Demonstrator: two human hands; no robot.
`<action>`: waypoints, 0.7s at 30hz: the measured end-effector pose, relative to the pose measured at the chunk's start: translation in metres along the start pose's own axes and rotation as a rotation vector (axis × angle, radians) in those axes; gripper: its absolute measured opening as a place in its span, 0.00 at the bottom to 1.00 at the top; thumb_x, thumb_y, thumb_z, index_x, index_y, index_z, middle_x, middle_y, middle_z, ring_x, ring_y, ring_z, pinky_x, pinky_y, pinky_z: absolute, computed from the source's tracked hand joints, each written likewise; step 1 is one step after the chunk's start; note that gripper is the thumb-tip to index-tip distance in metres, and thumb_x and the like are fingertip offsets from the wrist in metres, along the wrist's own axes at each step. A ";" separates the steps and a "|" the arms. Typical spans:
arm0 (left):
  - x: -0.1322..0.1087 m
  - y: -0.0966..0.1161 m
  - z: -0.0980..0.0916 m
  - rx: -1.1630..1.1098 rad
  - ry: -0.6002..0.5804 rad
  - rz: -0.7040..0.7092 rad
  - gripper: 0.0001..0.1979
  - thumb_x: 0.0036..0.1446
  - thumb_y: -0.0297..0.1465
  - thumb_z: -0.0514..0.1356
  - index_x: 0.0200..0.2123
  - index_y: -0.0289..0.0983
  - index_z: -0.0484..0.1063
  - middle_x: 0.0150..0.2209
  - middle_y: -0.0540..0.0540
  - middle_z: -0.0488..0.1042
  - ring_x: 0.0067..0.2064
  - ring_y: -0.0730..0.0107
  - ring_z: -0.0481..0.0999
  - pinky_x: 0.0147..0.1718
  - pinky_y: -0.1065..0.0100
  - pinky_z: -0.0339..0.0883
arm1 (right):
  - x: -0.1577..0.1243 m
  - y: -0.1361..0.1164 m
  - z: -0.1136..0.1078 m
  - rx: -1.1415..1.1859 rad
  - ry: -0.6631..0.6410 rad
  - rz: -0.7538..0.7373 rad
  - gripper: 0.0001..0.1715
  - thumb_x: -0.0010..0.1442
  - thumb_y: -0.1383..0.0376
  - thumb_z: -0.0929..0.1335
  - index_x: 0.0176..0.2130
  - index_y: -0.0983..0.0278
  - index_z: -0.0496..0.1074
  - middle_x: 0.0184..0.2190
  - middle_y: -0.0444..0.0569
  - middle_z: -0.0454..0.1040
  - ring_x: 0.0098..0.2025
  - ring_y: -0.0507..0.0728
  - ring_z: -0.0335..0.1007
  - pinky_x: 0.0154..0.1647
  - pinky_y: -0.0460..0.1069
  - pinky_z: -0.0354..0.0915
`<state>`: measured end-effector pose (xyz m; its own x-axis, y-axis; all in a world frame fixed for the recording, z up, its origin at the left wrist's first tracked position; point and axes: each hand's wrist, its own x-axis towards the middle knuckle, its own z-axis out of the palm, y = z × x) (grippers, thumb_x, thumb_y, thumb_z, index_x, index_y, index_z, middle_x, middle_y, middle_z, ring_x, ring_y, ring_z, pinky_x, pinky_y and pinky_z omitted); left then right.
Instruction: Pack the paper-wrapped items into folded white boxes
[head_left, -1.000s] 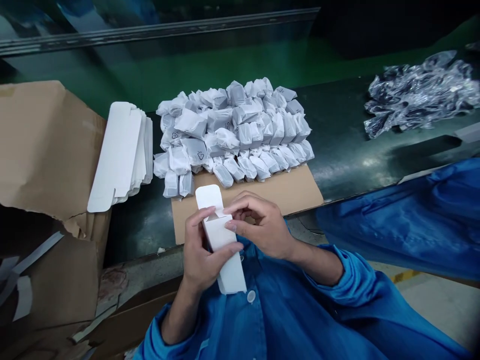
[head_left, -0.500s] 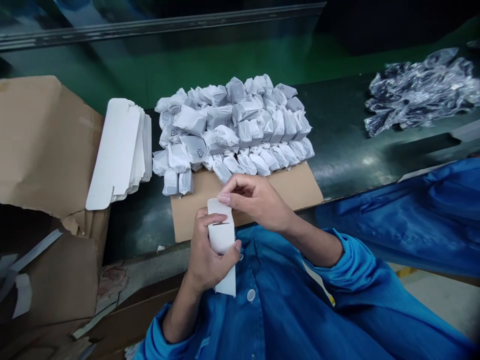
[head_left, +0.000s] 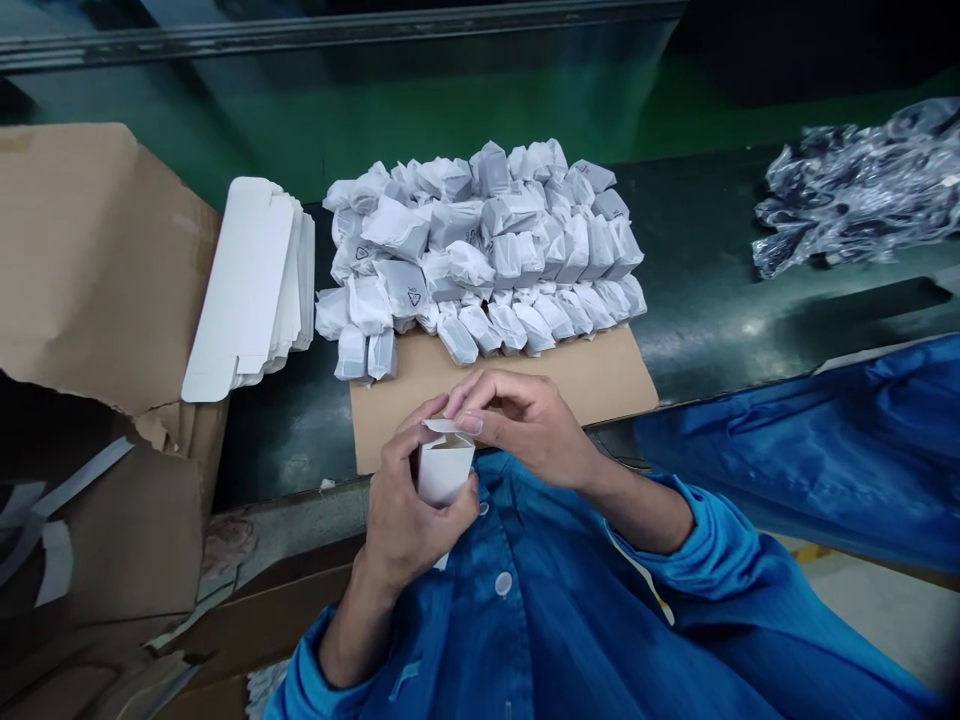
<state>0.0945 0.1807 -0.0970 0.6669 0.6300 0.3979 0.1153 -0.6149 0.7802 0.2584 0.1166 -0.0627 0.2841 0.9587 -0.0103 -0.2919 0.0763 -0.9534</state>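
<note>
A small white carton [head_left: 445, 474] is squared up close to my chest, its end flap partly folded over the opening. My left hand [head_left: 409, 495] wraps round its sides, thumb on the right and fingers on the left. At the top edge, the fingers of my right hand [head_left: 525, 420] pinch the carton's flap. Just beyond my hands lies a flat brown cardboard sheet [head_left: 600, 372]. On and behind it sit rows of small items in white wrapping [head_left: 480, 235], some printed with a recycling triangle; what is inside them is hidden.
Flattened white cartons [head_left: 238, 290] are stacked at the left, against a big torn brown box [head_left: 75, 270]. Clear plastic bags with dark contents [head_left: 862, 190] lie far right on the dark worktop [head_left: 697, 300]. A blue sleeve of another person [head_left: 825, 440] is at the right.
The carton, flat-looking before, has been squeezed into an open box shape and tipped up, and its flap is now bent over. Both hands have come closer together.
</note>
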 end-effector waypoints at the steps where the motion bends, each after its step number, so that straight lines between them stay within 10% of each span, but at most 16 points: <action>1: 0.000 0.000 -0.001 0.027 0.001 0.002 0.29 0.51 0.27 0.67 0.54 0.40 0.60 0.57 0.36 0.71 0.60 0.53 0.74 0.52 0.54 0.74 | 0.000 0.001 0.001 0.019 -0.001 0.031 0.13 0.58 0.59 0.75 0.33 0.66 0.74 0.38 0.49 0.78 0.41 0.53 0.75 0.41 0.48 0.71; 10: -0.002 -0.002 0.000 -0.078 -0.019 -0.021 0.52 0.53 0.27 0.67 0.71 0.43 0.36 0.67 0.30 0.61 0.67 0.49 0.66 0.58 0.48 0.70 | -0.002 0.000 0.005 -0.194 0.050 0.037 0.14 0.57 0.59 0.75 0.39 0.66 0.78 0.38 0.49 0.78 0.40 0.53 0.73 0.40 0.48 0.69; 21: -0.004 -0.006 -0.002 0.203 -0.087 0.072 0.51 0.58 0.30 0.63 0.73 0.37 0.31 0.71 0.27 0.51 0.72 0.49 0.55 0.61 0.49 0.66 | -0.013 0.012 0.019 -0.472 0.111 -0.273 0.04 0.63 0.71 0.70 0.38 0.65 0.78 0.43 0.50 0.82 0.46 0.53 0.76 0.50 0.51 0.70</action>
<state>0.0895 0.1825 -0.1023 0.7388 0.5429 0.3993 0.2045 -0.7452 0.6347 0.2342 0.1104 -0.0685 0.3944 0.8847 0.2485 0.2397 0.1621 -0.9572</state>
